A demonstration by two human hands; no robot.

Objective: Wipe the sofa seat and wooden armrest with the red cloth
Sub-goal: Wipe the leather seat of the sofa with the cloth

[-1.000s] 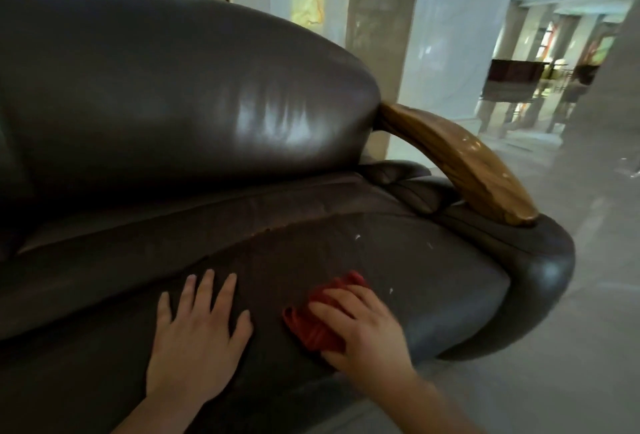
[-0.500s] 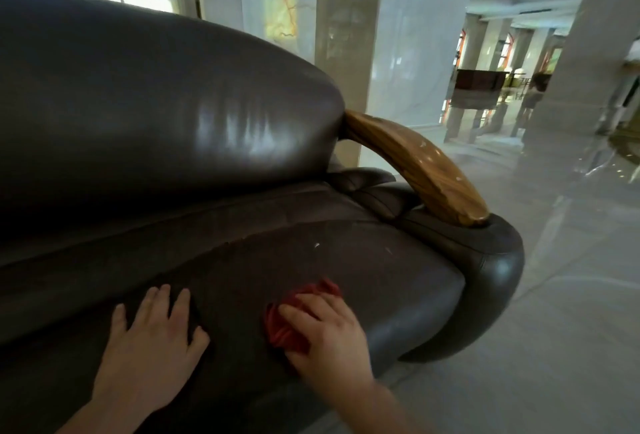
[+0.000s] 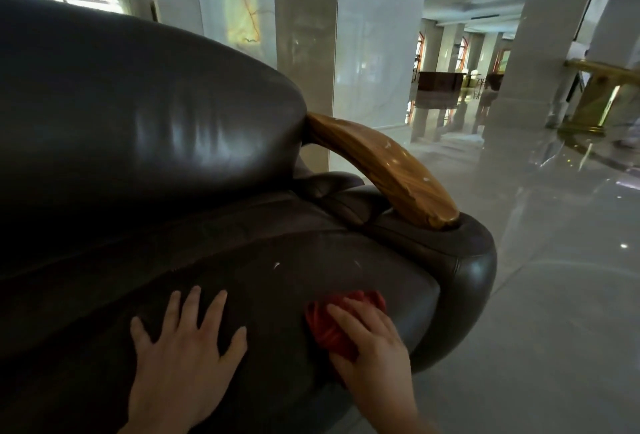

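Note:
A dark brown leather sofa fills the left of the head view; its seat cushion (image 3: 311, 281) carries a few small white specks. My right hand (image 3: 372, 343) presses the bunched red cloth (image 3: 329, 328) onto the seat near its front right corner, fingers curled over it. My left hand (image 3: 183, 350) lies flat on the seat to the left, fingers spread, holding nothing. The curved wooden armrest (image 3: 388, 170) rises at the sofa's right end, above and beyond the cloth, with pale marks on its top.
The glossy backrest (image 3: 138, 114) bulges behind the seat. A padded leather arm end (image 3: 474, 260) rounds off the sofa's right side. Polished marble floor (image 3: 554, 295) spreads to the right, with white pillars (image 3: 533, 52) and a gold railing (image 3: 602, 87) farther back.
My right hand has slid the red cloth rightward along the seat front toward the sofa's arm end. My left hand stays flat on the seat. The view has shifted a little.

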